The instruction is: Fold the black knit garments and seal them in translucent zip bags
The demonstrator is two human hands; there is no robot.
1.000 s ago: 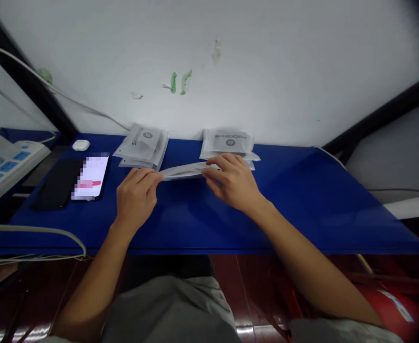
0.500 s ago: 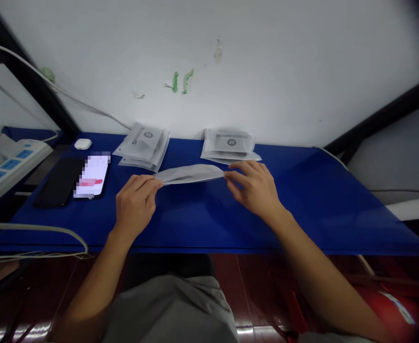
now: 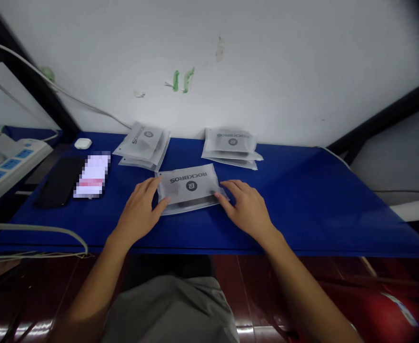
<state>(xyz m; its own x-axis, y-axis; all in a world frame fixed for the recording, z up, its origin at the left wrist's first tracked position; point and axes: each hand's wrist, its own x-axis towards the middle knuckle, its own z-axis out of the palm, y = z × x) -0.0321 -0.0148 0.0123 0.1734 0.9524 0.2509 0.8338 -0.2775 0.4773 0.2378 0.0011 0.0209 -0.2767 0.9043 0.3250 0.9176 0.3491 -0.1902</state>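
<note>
While it lies flat on the blue tabletop (image 3: pixel 302 200), the grey frosted plastic pouch with black lettering (image 3: pixel 190 188) sits between the left hand (image 3: pixel 138 214) and the right hand (image 3: pixel 247 209). Both are spread loose, fingertips touching its side edges and gripping nothing. Beyond the left fingers lies a stack of similar grey pouches (image 3: pixel 143 145).

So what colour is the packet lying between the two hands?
The packet is translucent pale grey with dark lettering, seen in the head view.

L hand (image 3: pixel 140 212) & R hand (image 3: pixel 248 209) both palm-down, fingers loosely spread, unclenched; tips point inward toward each other.
</note>
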